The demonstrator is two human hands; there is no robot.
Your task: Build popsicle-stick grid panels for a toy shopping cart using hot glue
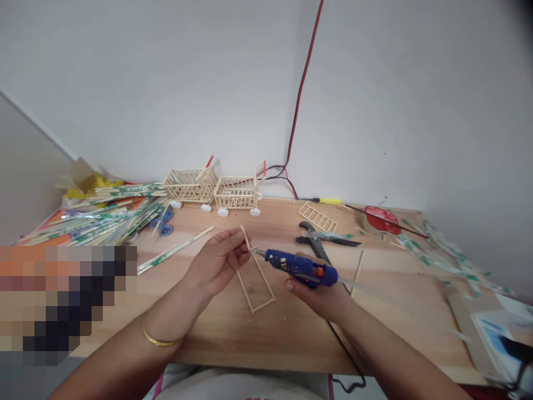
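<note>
My right hand (318, 294) is wrapped round a blue hot glue gun (297, 268), its nozzle pointing left. A clear glue stick (358, 287) sticks out of the gun's rear. My left hand (220, 258) pinches the upper end of a narrow rectangular frame of thin wooden sticks (263, 278). The nozzle tip is at the frame beside my left fingertips; whether it touches the wood I cannot tell. The frame's lower end is near the wooden table (216, 339). Part of the frame is hidden behind my left fingers.
Two small stick carts (191, 186) (236, 191) with white wheels stand at the back. Behind the gun lie pliers (314, 239) and a ladder-shaped stick piece (317, 216). Packaged chopsticks (108, 214) pile up left; a red-topped round container (381, 220) and wrappers (449, 258) are right.
</note>
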